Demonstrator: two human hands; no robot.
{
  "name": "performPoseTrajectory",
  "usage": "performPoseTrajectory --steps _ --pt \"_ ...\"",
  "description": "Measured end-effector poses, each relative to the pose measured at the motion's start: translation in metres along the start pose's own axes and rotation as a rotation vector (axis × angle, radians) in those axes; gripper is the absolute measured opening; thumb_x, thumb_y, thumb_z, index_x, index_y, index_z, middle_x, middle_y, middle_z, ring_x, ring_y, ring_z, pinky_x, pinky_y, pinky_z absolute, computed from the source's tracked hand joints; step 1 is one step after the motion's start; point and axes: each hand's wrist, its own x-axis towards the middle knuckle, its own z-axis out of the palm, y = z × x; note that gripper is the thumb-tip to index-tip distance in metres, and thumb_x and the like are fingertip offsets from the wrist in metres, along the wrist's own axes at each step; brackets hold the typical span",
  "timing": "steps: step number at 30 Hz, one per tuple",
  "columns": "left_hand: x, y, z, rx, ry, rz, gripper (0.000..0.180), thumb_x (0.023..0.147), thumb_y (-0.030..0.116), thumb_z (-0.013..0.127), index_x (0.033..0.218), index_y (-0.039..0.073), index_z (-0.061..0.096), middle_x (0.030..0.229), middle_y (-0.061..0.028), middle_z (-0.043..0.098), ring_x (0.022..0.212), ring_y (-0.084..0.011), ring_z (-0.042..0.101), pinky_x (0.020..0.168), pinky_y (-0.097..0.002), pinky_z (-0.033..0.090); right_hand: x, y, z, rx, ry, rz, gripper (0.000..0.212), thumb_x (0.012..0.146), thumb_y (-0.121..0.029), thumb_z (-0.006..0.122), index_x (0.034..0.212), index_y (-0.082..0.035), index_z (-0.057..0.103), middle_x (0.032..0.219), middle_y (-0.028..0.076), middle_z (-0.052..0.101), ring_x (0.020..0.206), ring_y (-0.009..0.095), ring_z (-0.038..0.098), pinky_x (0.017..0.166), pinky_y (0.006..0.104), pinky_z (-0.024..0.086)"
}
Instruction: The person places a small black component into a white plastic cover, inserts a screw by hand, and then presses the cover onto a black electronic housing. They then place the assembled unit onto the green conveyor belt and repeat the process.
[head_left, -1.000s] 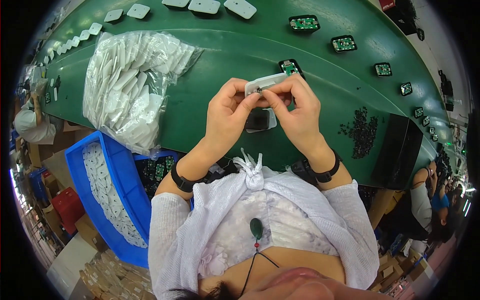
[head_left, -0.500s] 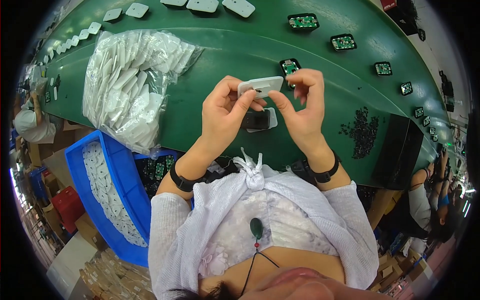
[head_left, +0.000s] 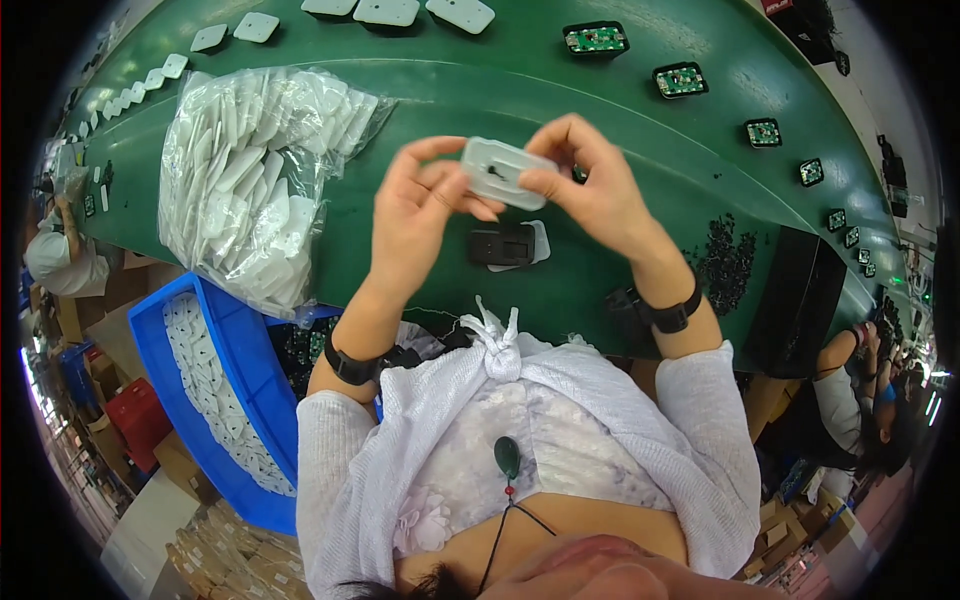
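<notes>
Above the green bench, a white plastic cover (head_left: pixel 487 152) is tilted so that its hollow face shows, with a small black part (head_left: pixel 496 172) near its middle. My left hand (head_left: pixel 420 205) pinches the cover's left end between thumb and fingers. At the opposite end, my right hand (head_left: pixel 597 190) is closed on it, thumb on the face and fingers behind. Just below lies a black plastic casing (head_left: pixel 500 244) on top of another white piece (head_left: pixel 542 240). Behind my right fingers a circuit board in a black case is mostly hidden.
A clear bag of white covers (head_left: pixel 240 180) lies at left, above a blue bin (head_left: pixel 240 350) of white parts. Small black parts (head_left: pixel 728 265) are heaped at right beside a black box (head_left: pixel 795 300). Cased circuit boards (head_left: pixel 680 80) line the conveyor belt (head_left: pixel 530 30). Other people sit at both sides.
The white cover has turned from nearly edge-on to showing its hollow face. My right fingers, raised beside it before, have closed on its right end. My left hand has shifted slightly left.
</notes>
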Motion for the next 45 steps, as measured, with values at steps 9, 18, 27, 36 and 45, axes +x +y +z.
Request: performPoseTrajectory --steps 9,18,27,36,45 --pt "0.062 -0.015 -0.049 1.053 0.213 0.258 0.008 0.088 0.009 0.062 0.094 0.005 0.065 0.087 -0.0090 0.060 0.072 -0.0225 0.061 0.064 -0.0342 0.048 0.102 0.064 -0.100 -1.013 0.165 -0.444 0.035 0.081 -0.016 0.071 0.115 -0.010 0.061 0.117 0.007 0.063 0.114 0.029 0.054 0.097 0.0373 0.044" --pt "0.038 -0.020 -0.033 1.403 0.194 0.461 0.043 0.078 0.017 0.075 0.116 0.007 0.058 0.099 -0.0132 0.053 0.090 -0.0314 0.055 0.075 -0.0386 0.047 0.099 0.030 -0.061 -0.570 0.147 -0.104 0.041 0.083 -0.021 0.071 0.118 -0.009 0.054 0.105 0.008 0.065 0.098 0.029 0.061 0.088 0.0354 0.048" --pt "0.023 -0.031 -0.038 1.411 0.095 0.578 0.063 0.073 0.004 0.073 0.132 0.008 0.049 0.116 -0.0099 0.057 0.108 -0.0291 0.052 0.087 -0.0406 0.041 0.061 0.019 -0.030 -0.809 -0.065 -0.341 0.029 0.085 -0.022 0.068 0.109 -0.006 0.061 0.108 0.008 0.061 0.103 0.026 0.058 0.087 0.0357 0.048" --pt "0.020 -0.022 -0.056 0.942 0.068 0.428 0.061 0.079 -0.001 0.067 0.136 0.008 0.047 0.124 -0.0099 0.059 0.116 -0.0278 0.054 0.097 -0.0385 0.042 0.053 0.010 -0.001 -0.676 -0.055 -0.481 0.035 0.078 -0.002 0.068 0.112 -0.006 0.060 0.112 0.009 0.062 0.105 0.031 0.057 0.088 0.0384 0.048" --pt "0.015 -0.028 -0.057 0.949 0.041 0.472 0.050 0.083 -0.011 0.054 0.130 0.007 0.056 0.133 -0.0105 0.056 0.124 -0.0279 0.053 0.103 -0.0349 0.042 0.062 0.013 0.023 -0.729 -0.318 -0.505 0.035 0.075 0.000 0.068 0.109 -0.003 0.061 0.111 0.006 0.063 0.102 0.028 0.057 0.089 0.0370 0.050"
